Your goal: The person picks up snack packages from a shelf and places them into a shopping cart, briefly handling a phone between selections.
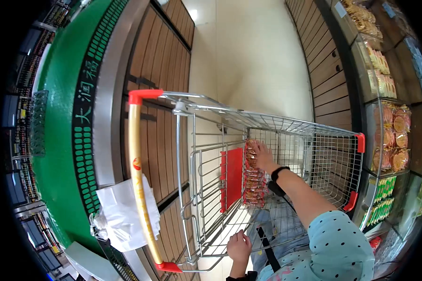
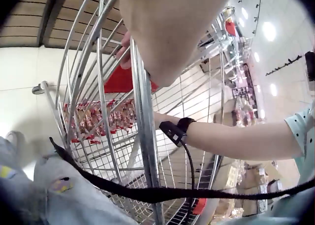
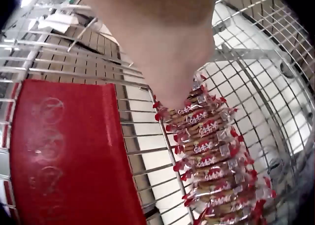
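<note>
A shopping cart point(image 1: 239, 112) with a red panel point(image 1: 233, 178) holds a row of clear-wrapped snacks with red ends point(image 1: 255, 185). At the upper end of that row, the right hand point(image 1: 263, 158) touches the packets with its fingers extended. From the right wrist view, that hand point(image 3: 170, 62) covers the end of the stacked packets point(image 3: 211, 161), its fingertips hidden. The left hand point(image 1: 239, 246) is at the cart's near side rim. Seen from the left wrist, this hand point(image 2: 162, 37) lies over the metal rail point(image 2: 142, 102), fingers curled past it.
A white plastic bag point(image 1: 122, 215) lies by the cart's yellow handle point(image 1: 138, 187). A green counter point(image 1: 56, 140) stands at the left. Shelves with packaged food point(image 1: 391, 136) line the right. Pale floor point(image 1: 248, 56) runs between wood-slatted fronts. A black strap point(image 2: 123, 189) crosses the left wrist view.
</note>
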`<action>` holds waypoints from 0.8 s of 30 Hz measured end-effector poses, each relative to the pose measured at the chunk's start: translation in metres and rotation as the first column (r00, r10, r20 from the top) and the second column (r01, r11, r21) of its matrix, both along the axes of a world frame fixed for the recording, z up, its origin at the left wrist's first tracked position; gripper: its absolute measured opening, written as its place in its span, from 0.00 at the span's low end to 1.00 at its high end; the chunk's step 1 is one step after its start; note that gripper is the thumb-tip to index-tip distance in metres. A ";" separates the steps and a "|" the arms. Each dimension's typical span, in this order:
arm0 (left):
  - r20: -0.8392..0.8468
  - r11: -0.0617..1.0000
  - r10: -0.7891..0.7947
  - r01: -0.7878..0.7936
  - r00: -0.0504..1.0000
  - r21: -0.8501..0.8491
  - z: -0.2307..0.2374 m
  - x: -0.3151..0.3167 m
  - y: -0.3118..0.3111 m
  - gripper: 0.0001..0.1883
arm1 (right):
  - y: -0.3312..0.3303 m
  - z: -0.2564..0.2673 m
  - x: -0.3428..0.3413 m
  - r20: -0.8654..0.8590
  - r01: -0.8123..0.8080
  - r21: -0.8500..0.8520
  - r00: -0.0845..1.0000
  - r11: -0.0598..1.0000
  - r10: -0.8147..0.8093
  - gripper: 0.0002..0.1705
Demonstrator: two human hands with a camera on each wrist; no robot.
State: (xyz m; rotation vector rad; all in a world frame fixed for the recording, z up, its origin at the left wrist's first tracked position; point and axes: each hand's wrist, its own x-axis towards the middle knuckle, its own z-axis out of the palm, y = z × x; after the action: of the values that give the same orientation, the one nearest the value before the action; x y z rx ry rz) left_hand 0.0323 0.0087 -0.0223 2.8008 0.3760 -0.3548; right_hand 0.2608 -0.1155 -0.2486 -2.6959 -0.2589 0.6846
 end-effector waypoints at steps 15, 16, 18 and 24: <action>-0.103 0.904 -0.423 0.411 0.900 -0.114 0.009 -0.009 0.008 0.14 | -0.094 0.108 -0.201 -0.227 0.233 0.139 0.953 0.962 -0.198 0.17; -0.115 0.892 -0.450 0.437 0.886 -0.117 0.005 -0.012 0.009 0.14 | -0.092 0.128 -0.220 -0.173 0.324 0.193 0.940 0.926 -0.293 0.17; -0.063 0.877 -0.474 0.464 0.878 -0.126 0.004 -0.014 0.010 0.14 | -0.085 0.183 -0.250 -0.253 0.389 0.155 0.904 0.908 -0.344 0.20; 0.034 0.812 -0.566 0.564 0.824 -0.149 -0.008 -0.015 0.018 0.15 | -0.075 0.196 -0.315 0.161 0.241 -0.078 0.961 0.967 -0.226 0.21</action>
State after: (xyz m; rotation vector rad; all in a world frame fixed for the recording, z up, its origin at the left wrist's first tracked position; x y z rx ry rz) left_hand 0.0168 0.0270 -0.0300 2.6979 -0.4894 -0.5000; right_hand -0.0544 -0.1907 -0.0525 -2.8130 0.0588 0.4335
